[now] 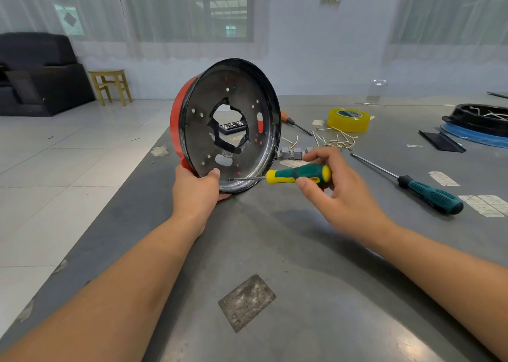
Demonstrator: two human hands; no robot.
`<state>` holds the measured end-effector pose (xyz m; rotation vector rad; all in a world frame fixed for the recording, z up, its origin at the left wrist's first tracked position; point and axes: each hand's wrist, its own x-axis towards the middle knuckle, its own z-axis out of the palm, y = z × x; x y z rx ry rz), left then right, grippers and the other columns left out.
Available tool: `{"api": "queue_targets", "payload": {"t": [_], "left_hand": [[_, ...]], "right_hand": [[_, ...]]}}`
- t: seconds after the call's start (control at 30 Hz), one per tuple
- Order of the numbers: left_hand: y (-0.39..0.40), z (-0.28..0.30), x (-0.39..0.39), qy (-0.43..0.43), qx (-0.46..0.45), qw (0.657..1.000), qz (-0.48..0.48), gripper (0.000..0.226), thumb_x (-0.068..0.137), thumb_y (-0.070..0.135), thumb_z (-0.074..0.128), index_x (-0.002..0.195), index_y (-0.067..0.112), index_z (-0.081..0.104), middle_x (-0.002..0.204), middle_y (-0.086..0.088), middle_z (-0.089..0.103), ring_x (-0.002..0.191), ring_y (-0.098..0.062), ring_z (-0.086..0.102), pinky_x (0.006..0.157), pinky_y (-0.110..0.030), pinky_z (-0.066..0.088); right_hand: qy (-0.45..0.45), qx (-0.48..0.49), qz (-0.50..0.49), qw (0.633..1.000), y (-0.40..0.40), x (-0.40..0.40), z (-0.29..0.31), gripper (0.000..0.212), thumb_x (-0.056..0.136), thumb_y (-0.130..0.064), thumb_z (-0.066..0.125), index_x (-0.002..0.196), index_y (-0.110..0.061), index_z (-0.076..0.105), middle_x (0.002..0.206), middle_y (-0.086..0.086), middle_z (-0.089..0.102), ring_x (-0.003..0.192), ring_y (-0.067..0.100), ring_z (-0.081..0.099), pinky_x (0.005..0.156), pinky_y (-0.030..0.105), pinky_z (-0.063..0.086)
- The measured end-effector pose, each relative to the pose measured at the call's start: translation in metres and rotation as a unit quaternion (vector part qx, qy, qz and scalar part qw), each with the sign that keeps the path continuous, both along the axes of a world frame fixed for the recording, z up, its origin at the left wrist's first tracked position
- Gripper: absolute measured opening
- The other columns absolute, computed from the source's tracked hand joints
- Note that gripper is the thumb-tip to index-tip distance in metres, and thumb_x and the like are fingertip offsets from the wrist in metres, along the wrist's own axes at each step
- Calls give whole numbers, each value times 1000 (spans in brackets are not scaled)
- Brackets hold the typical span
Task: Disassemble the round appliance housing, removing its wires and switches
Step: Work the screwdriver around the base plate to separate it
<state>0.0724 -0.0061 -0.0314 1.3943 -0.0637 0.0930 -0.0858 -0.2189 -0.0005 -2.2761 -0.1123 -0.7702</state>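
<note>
Housing (228, 125): round, red outside, black inside, standing on its edge near the middle of the gray table (275, 251), open side turned to the right and a bit toward the camera. Jagged hole in the middle, many small holes around it.
Left hand (196, 188): grips the bottom edge of the housing, thumb (214, 173) on the inside rim, other fingers hidden behind the red side.
Right hand (335, 185): pinches the small screwdriver (291, 177) by its green and yellow handle, thumb in front, fingers curled over the top.
Screwdriver tip: touching the inside of the housing low down, just right of the left thumb.
Switches (294, 152): small gray blocks on the table, just right of the housing, behind the right hand.
Wires (335, 139): loose pale bits in a heap, a little farther right.
Yellow tape roll (348, 119): lying flat, far side of the wires.
Long screwdriver (412, 183): green and black handle, on the table to the right.
Orange-handled screwdriver (295, 122): far side, partly behind the housing.
Black and blue part (478, 125): far right edge.
Wooden stool (110, 85): on the floor, far left.
</note>
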Motion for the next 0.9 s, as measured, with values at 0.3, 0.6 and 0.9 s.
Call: {"api": "queue_targets", "payload": {"t": [0.3,0.6,0.9], "left_hand": [[-1,0,0,1,-1,1000,-2,33,97,7,67,106,36,53,114,6,68,99,-22,74,75,-48,67],[-1,0,1,2,-12,1000,6,37,96,6,68,102,39,52,110,10,67,89,-12,73,72,-45,67],[1,1,1,5,-14,1000,4,35,97,5,68,112,33,53,114,8,67,93,-15,73,73,-45,67]], "right_hand": [[38,66,-45,996,3,5,-2,31,98,-67,33,105,-40,47,71,-3,68,59,10,61,54,28,46],[41,-63,-51,996,-7,3,-1,32,97,-66,34,120,-43,35,74,-5,64,65,10,60,61,33,52],[47,-50,-38,997,-10,3,-2,34,94,-65,39,122,-48,31,87,-6,67,74,10,63,67,34,53]]}}
